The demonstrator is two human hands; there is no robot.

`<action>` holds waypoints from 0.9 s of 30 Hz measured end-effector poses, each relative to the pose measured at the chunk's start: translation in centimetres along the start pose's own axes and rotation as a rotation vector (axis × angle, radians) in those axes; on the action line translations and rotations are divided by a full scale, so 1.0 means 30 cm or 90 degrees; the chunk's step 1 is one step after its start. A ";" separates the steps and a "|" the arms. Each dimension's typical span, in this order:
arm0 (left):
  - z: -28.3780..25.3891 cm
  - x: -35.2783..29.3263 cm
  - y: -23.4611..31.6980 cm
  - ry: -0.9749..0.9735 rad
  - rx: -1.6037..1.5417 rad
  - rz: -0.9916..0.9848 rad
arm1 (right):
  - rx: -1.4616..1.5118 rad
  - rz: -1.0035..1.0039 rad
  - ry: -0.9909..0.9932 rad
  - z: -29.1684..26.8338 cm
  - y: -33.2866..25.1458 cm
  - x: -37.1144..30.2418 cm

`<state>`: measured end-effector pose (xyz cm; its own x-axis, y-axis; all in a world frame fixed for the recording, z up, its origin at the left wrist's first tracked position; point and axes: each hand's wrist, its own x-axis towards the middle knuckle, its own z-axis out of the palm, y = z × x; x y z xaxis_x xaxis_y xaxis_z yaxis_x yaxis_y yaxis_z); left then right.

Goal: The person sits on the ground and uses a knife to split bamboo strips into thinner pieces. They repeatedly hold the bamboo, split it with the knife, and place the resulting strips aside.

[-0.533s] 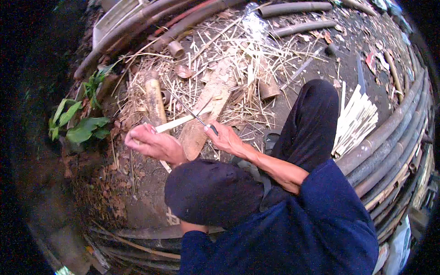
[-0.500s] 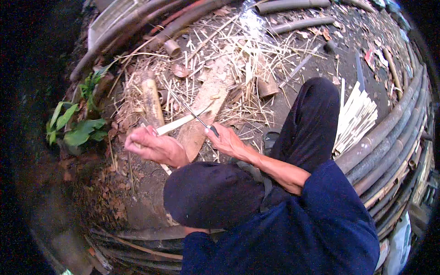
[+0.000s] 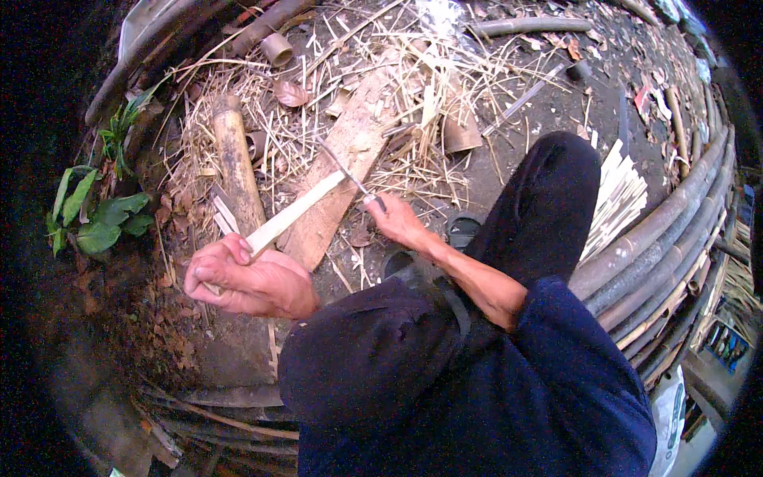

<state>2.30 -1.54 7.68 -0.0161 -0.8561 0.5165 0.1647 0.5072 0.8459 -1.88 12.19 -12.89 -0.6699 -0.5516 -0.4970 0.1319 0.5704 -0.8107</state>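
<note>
Nearest, a dark blue shirt (image 3: 477, 389) and black trousers (image 3: 366, 350) show the person seated, the left knee just short of the board (image 3: 314, 236), the right knee raised to its right. Dark poles (image 3: 230, 417) lie left of the board and nearer than it, and a white bag (image 3: 670, 417) sits well to its right. The left hand (image 3: 250, 278), just left of the board's near end, has its fingers curled tightly around the near end of a pale strip (image 3: 294, 213), which slants up and away over the board. The right hand (image 3: 396, 221), at the board's right edge, has its fingers wrapped around the dark handle of a knife (image 3: 358, 184); the thin blade crosses above the board at the strip's far end, though whether it bites in cannot be told. A dark sandal (image 3: 462, 230) is right of the board. Beyond the hands, a bamboo piece (image 3: 238, 159) lies just left of the board; a green plant (image 3: 95, 211) grows farther left. Well right of the board are a bundle of pale strips (image 3: 616, 195) and long bamboo poles (image 3: 660, 246). Shavings (image 3: 429, 95) litter the board's far end, and a short bamboo tube (image 3: 276, 49) lies beyond, to its left.
</note>
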 end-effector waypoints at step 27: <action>-0.031 0.043 -0.018 0.072 -0.022 -0.013 | -0.009 -0.212 -0.084 -0.037 -0.343 -0.236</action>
<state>3.10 -3.02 7.76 0.0910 -0.8730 0.4792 0.1993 0.4874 0.8501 0.70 10.90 -0.67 -0.5740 -0.7823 -0.2420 -0.0891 0.3535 -0.9312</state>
